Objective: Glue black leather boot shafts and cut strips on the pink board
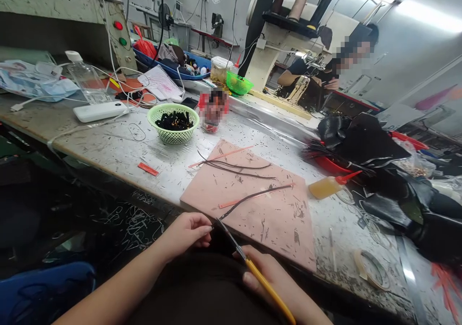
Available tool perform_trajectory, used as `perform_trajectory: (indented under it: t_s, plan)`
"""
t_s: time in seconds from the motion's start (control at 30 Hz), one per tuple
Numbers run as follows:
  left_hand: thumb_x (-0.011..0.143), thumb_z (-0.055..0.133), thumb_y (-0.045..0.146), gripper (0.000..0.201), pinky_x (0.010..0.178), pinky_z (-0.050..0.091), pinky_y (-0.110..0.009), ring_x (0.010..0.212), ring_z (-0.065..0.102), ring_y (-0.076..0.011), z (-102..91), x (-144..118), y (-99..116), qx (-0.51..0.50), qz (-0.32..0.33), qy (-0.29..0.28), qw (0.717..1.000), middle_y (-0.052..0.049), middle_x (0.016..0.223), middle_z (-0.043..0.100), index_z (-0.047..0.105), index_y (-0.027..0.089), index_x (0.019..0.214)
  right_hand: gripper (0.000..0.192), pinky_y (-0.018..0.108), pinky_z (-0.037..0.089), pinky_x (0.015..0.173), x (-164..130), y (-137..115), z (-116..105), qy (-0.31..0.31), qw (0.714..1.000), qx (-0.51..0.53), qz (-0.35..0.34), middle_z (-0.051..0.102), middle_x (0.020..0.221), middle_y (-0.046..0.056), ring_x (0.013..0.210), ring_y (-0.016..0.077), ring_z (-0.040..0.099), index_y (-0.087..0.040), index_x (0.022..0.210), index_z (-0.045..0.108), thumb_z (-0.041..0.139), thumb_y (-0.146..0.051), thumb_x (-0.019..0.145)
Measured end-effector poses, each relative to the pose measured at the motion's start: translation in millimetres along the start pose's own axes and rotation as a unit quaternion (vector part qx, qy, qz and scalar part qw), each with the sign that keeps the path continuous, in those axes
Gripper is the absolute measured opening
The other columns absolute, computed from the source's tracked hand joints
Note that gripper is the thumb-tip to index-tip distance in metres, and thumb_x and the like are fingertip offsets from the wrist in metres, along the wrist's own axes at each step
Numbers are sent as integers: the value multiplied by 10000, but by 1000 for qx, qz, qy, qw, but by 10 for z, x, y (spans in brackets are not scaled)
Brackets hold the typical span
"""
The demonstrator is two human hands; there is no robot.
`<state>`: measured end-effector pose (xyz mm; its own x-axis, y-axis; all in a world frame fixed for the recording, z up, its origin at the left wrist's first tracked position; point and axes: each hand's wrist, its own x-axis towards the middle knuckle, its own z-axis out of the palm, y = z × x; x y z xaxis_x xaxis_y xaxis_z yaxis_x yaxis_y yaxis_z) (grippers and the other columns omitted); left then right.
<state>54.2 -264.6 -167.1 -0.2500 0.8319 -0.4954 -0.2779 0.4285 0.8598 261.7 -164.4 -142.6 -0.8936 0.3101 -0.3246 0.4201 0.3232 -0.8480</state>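
My left hand (187, 233) pinches the near end of a thin dark leather strip (256, 196) that runs out across a pink cutting board (274, 219). My right hand (267, 279) holds yellow-handled scissors (252, 267), whose blades meet the strip right beside my left fingertips at the board's near edge. Two more dark strips (236, 167) and thin pink strips (221, 156) lie further back on the board.
A green basket (173, 123) of small black pieces stands behind the board. A glue bottle with a red nozzle (330, 185) lies to the right, next to piles of black leather (364, 144). A power bank (100, 111), cables and a bottle are at left. Another person sits at a sewing machine (288, 41) behind.
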Motion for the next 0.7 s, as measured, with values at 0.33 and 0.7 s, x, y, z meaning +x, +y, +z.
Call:
perform_trajectory:
  t_s: [0.33, 0.7]
  plan:
    - [587, 677, 335, 229, 452, 377, -217, 431, 545, -107, 50, 8, 69, -12, 3, 18, 1000, 16, 537, 613, 611, 138, 683, 548, 234, 413, 605, 34, -4, 17, 0, 1000, -17, 4, 599, 737, 17, 645, 154, 524, -176, 999, 570, 403, -651, 782]
    - [561, 682, 301, 193, 464, 386, -204, 437, 518, -89, 184, 92, 69, -65, 24, 70, 995, 14, 504, 599, 600, 132, 606, 583, 221, 391, 580, 54, 57, 59, 38, 998, -41, 20, 581, 668, 3, 595, 135, 500, -183, 996, 599, 384, -678, 775]
